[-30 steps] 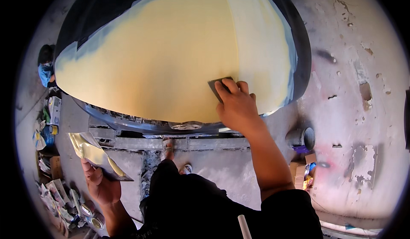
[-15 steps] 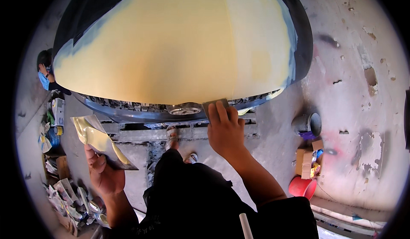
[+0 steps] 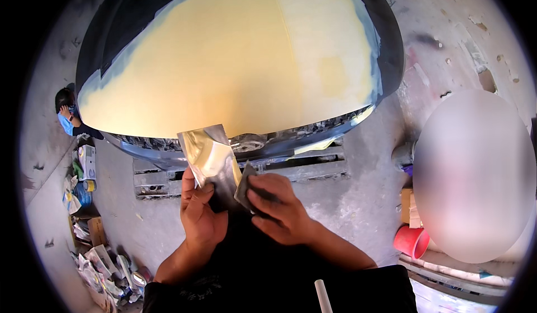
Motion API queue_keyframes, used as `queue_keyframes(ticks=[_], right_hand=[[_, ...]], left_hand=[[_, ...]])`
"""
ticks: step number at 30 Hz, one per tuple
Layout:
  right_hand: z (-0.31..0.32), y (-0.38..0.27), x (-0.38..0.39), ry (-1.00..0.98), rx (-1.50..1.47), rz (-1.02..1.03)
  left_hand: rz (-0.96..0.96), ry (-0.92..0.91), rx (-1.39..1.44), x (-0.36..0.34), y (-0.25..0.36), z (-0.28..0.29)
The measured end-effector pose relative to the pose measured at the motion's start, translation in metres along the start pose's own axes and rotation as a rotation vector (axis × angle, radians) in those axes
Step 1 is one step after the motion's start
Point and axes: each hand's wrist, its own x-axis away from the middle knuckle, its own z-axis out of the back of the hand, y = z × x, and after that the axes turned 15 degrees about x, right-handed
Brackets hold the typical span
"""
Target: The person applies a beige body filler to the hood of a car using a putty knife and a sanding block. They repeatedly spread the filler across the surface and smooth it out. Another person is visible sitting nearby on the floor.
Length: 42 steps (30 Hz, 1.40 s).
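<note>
My left hand point(image 3: 202, 218) grips a flat metal plate point(image 3: 225, 187) from below, thumb on its face. A thick smear of yellow putty point(image 3: 210, 159) covers the plate's upper part. In my right hand point(image 3: 285, 212) is a dark, flat putty spreader point(image 3: 244, 185), pinched between thumb and fingers. Its edge is right beside the plate's right side; I cannot tell whether they touch. Just beyond both hands lies a car hood point(image 3: 224, 61), coated broadly in pale yellow filler, with grey-blue borders and dark outer edges.
A person point(image 3: 68, 111) is by the car's left side. Cartons and paper scraps point(image 3: 100, 268) line the left floor. On the right are a red bucket point(image 3: 411, 242) and a cardboard box point(image 3: 413, 208); a blurred oval hides part of that side. A floor grate point(image 3: 156, 181) runs below the bumper.
My right hand has come off the hood's front edge, down and toward me, to the plate. My left hand has carried the plate rightward to the middle. The view has shifted slightly.
</note>
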Motion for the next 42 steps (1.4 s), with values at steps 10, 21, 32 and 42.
queue_keyframes(ticks=[10,21,32,42], right_hand=[[0.021,0.102,0.012,0.250,0.900,-0.649],[-0.044,0.068,-0.012,0.045,0.926,-0.651],[-0.004,0.005,0.001,0.159,-0.161,-0.172],[0.027,0.039,0.056,0.376,-0.489,-0.533]], left_hand=[[-0.018,-0.095,-0.051,-0.014,0.024,0.009],[0.010,-0.091,-0.113,-0.026,0.036,0.023],[0.129,-0.003,-0.119,-0.022,0.004,0.005],[0.006,-0.227,-0.053,-0.023,-0.003,-0.029]])
